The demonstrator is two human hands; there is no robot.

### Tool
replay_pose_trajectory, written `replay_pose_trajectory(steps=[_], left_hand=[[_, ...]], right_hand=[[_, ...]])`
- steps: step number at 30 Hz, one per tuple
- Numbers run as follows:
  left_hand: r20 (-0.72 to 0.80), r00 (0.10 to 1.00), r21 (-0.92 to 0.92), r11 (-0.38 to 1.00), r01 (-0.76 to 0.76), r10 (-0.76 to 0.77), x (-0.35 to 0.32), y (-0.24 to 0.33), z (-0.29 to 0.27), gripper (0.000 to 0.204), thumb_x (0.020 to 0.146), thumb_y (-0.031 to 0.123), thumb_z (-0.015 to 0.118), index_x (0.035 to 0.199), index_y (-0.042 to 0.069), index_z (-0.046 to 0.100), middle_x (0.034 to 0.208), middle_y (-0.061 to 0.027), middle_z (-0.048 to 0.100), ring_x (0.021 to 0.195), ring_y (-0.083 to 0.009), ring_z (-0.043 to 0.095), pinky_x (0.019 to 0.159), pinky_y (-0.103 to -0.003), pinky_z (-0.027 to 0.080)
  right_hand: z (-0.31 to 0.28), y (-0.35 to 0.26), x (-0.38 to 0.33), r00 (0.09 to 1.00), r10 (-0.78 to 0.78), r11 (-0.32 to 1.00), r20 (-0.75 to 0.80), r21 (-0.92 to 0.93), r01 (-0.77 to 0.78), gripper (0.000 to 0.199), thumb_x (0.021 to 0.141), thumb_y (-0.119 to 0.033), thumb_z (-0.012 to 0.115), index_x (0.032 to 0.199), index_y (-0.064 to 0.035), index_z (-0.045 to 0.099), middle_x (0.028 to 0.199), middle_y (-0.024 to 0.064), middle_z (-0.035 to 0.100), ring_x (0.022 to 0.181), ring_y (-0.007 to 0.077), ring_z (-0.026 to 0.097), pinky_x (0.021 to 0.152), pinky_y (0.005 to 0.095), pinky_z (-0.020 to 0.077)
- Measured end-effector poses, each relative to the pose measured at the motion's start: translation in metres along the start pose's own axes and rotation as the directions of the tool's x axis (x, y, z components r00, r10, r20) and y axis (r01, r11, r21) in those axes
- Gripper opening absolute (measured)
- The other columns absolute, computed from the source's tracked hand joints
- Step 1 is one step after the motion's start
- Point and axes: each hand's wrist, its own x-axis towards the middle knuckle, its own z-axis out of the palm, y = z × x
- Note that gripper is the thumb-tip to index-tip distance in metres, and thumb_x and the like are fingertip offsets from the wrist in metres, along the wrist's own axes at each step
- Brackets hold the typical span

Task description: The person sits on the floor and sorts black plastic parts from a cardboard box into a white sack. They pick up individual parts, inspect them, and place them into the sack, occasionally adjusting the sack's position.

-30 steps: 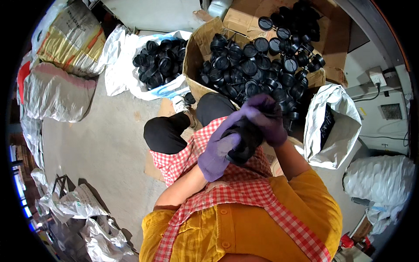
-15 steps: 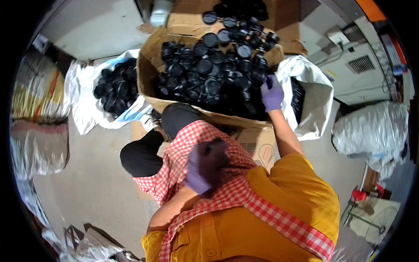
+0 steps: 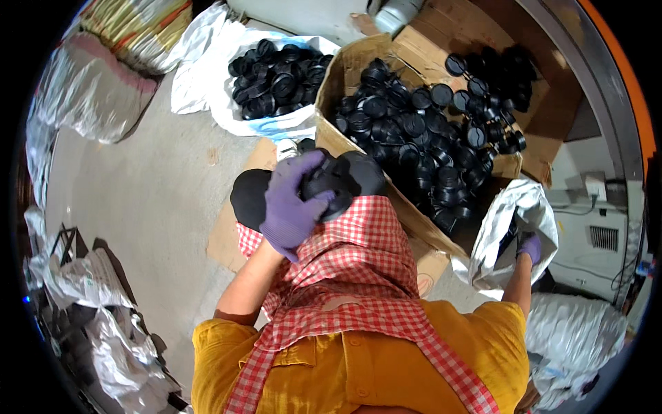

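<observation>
Left hand (image 3: 295, 201), in a purple glove, is curled around dark round pieces (image 3: 329, 188) held over the lap, by the knees; how many it grips cannot be told. Right hand (image 3: 529, 247), gloved too, reaches into the mouth of a white bag (image 3: 491, 241) at the person's right. Its fingers are hidden by the plastic, so whether they are spread or closed on something cannot be told.

In front stands a cardboard box (image 3: 356, 54) heaped with black round parts (image 3: 414, 124), some with thin stems. Beside it, to the left, an open white sack (image 3: 222, 114) holds more black pieces (image 3: 283, 84).

For this two-handed reach, a snug hold on the left, low over the checked apron (image 3: 372, 224), would probably serve best, since anything that slipped would likely land on the cloth. The bag looks soft and its rim folds inward, so the right wrist should pass through the widest part of the opening without dragging the edge. Gloves may dull the feel, so a glance into the bag would help.
</observation>
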Motion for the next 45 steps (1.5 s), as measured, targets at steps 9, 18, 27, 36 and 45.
replay_pose_trajectory(steps=[9,18,27,36,45], left_hand=[[-0.269,0.897,-0.508,0.843,0.177,-0.351,0.035,-0.058,-0.052,0.047,0.075,0.002,0.064,0.120,-0.001,0.052,0.113,-0.0124,0.058,0.102,-0.0200,0.057,0.091,-0.031,0.045],[-0.503,0.697,-0.762,0.643,-0.079,-0.511,0.077,-0.067,-0.015,0.052,0.083,0.007,0.062,0.129,-0.003,0.039,0.114,-0.0155,0.055,0.098,-0.0219,0.058,0.087,-0.033,0.048],[-0.539,0.533,-0.768,0.640,0.008,-0.652,0.082,-0.125,-0.049,0.048,0.085,0.008,0.059,0.128,-0.002,0.041,0.114,-0.0156,0.055,0.103,-0.0232,0.057,0.089,-0.034,0.047],[-0.437,0.545,-0.864,0.502,-0.034,-0.716,0.088,-0.135,-0.057,0.037,0.087,0.017,0.057,0.118,-0.001,0.049,0.111,-0.0129,0.057,0.103,-0.0224,0.057,0.092,-0.035,0.045],[-0.317,0.537,-0.914,0.402,0.045,-0.782,0.080,-0.143,-0.070,0.046,0.084,0.020,0.060,0.123,0.002,0.045,0.112,-0.0109,0.055,0.103,-0.0206,0.054,0.091,-0.034,0.044]], right_hand=[[-0.025,-0.068,0.033,0.885,-0.150,0.867,-0.441,0.372,0.333,0.044,0.085,-0.013,0.048,0.128,-0.0043,0.046,0.123,0.0163,0.055,0.111,0.0311,0.054,0.093,0.0375,0.0421],[-0.142,-0.415,-0.182,0.357,-0.895,-0.005,-0.267,0.806,0.592,0.022,0.087,-0.018,0.056,0.102,-0.0033,0.063,0.087,0.0100,0.064,0.076,0.0184,0.062,0.071,0.0278,0.0483],[-0.109,-0.603,-0.166,0.147,-0.924,0.050,-0.353,0.270,0.962,0.020,0.088,-0.026,0.050,0.096,-0.0124,0.063,0.082,0.0148,0.065,0.074,0.0310,0.064,0.069,0.0415,0.0508],[-0.097,-0.648,-0.180,0.072,-0.815,-0.185,-0.575,0.376,0.908,0.023,0.080,-0.020,0.055,0.100,-0.0093,0.061,0.094,0.0132,0.063,0.088,0.0303,0.061,0.082,0.0400,0.0480],[0.108,-0.683,-0.238,0.358,-0.736,0.583,0.575,0.269,0.767,0.050,0.083,-0.021,0.054,0.128,-0.0030,0.043,0.132,0.0230,0.045,0.115,0.0361,0.051,0.096,0.0429,0.0418]])
